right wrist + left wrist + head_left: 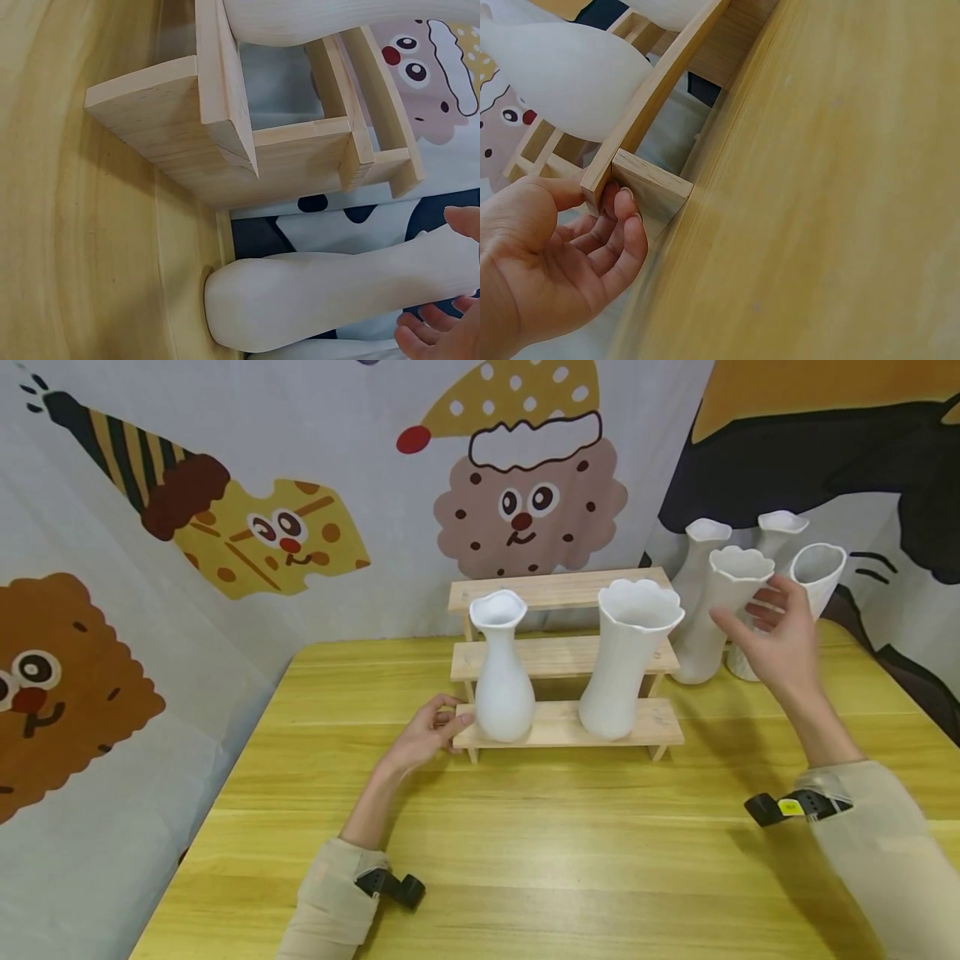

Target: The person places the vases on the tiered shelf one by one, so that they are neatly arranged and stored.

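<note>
At the left end of the lowest step of a wooden three-tier stand, my left hand pinches the board, thumb on top and fingers curled beneath it. My right hand is around the upper part of a white scalloped-rim vase, thumb on one side and spread fingers on the other. That vase stands upright on the table. In the right wrist view the fingers lie right at its side. On the lowest step stand a slim-necked white vase and a wide scalloped white vase.
Beside and behind the vase at my right hand are more white vases, one with a slanted oval mouth and one with a flared rim. The wooden table backs onto a cartoon-printed cloth.
</note>
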`<state>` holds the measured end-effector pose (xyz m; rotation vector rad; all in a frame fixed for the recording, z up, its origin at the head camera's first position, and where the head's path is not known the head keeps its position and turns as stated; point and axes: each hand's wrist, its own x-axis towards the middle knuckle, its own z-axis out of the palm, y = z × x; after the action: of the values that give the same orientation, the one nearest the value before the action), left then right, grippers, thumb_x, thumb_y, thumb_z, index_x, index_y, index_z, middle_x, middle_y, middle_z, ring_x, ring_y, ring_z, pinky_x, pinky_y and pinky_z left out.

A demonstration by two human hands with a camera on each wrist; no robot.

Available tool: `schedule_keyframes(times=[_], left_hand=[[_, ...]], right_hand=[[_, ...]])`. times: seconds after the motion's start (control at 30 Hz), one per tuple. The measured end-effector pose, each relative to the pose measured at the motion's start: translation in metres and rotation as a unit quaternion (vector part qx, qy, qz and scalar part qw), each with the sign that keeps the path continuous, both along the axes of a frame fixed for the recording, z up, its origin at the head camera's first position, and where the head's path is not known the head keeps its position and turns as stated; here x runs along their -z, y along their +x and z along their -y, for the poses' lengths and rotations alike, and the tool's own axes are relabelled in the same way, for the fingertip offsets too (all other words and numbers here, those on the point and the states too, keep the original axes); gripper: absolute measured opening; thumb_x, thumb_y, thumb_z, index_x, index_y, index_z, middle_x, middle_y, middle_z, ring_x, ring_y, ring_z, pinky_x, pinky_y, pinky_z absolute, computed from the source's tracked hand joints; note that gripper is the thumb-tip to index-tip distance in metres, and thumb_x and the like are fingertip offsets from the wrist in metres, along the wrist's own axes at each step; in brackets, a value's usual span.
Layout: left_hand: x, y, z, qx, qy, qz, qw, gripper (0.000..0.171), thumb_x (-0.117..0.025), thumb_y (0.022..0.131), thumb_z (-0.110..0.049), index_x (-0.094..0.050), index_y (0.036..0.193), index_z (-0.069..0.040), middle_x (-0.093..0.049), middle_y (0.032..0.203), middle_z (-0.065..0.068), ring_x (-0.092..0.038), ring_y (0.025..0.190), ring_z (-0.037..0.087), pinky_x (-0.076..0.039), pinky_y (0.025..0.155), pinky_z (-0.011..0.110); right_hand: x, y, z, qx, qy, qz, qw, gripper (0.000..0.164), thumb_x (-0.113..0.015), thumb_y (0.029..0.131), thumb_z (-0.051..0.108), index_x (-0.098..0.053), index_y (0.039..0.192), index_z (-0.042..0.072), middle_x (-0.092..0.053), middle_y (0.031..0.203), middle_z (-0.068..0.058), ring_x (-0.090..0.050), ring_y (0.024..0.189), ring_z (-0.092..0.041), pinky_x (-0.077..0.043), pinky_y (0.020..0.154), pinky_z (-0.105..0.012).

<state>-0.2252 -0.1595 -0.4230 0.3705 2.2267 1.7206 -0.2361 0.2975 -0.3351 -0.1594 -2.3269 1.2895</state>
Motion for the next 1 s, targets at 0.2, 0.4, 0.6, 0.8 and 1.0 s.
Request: schedule_keyframes(times=[0.2, 0.4, 0.6, 0.8, 1.0], left_hand=[[0.0, -0.001, 0.0, -0.001, 0.0, 0.001, 1.0, 0.041, -0.061, 0.104, -0.02, -0.045, 0.133, 0.004, -0.066, 0.104, 0.018, -0.048, 0.065, 0.015, -0.061, 0.076, 0.043], [0.001, -0.001, 0.0, -0.002, 0.001, 0.001, 1.0, 0.041, -0.061, 0.104, -0.019, -0.045, 0.133, 0.004, -0.066, 0.103, 0.018, -0.047, 0.064, 0.015, -0.061, 0.075, 0.041], [0.002, -0.002, 0.0, 0.0, 0.0, -0.002, 1.0, 0.042, -0.061, 0.104, -0.019, -0.045, 0.133, 0.005, -0.065, 0.101, 0.016, -0.048, 0.065, 0.015, -0.061, 0.076, 0.042], [0.002, -0.001, 0.0, 0.0, -0.002, -0.001, 1.0, 0.041, -0.061, 0.104, -0.019, -0.045, 0.133, 0.004, -0.065, 0.102, 0.017, -0.048, 0.064, 0.015, -0.061, 0.075, 0.04], [0.001, -0.001, 0.0, -0.003, 0.0, 0.003, 1.0, 0.04, -0.061, 0.104, -0.019, -0.045, 0.133, 0.003, -0.065, 0.104, 0.017, -0.048, 0.064, 0.015, -0.062, 0.075, 0.04]], right_hand=[[-0.002, -0.008, 0.002, 0.001, -0.001, 0.007, 1.0, 0.078, -0.07, 0.094, 0.035, -0.028, 0.156, 0.015, -0.041, 0.15, -0.02, -0.048, 0.13, -0.035, -0.04, 0.113, -0.038], [-0.004, -0.017, 0.005, 0.004, -0.015, 0.02, 1.0, 0.082, -0.07, 0.094, 0.037, -0.024, 0.157, 0.015, -0.036, 0.153, -0.018, -0.045, 0.132, -0.031, -0.041, 0.113, -0.038], [-0.005, -0.025, 0.007, 0.022, -0.03, 0.023, 0.999, 0.084, -0.071, 0.091, 0.041, -0.024, 0.157, 0.017, -0.038, 0.152, -0.016, -0.045, 0.129, -0.024, -0.043, 0.11, -0.034], [-0.005, -0.031, 0.009, 0.039, -0.036, 0.006, 0.999, 0.082, -0.073, 0.09, 0.04, -0.029, 0.154, 0.015, -0.04, 0.152, -0.011, -0.042, 0.131, -0.018, -0.039, 0.111, -0.032], [-0.008, -0.036, 0.009, 0.057, -0.042, -0.01, 0.997, 0.079, -0.074, 0.089, 0.041, -0.034, 0.153, 0.017, -0.044, 0.15, -0.007, -0.044, 0.126, -0.013, -0.04, 0.109, -0.028]])
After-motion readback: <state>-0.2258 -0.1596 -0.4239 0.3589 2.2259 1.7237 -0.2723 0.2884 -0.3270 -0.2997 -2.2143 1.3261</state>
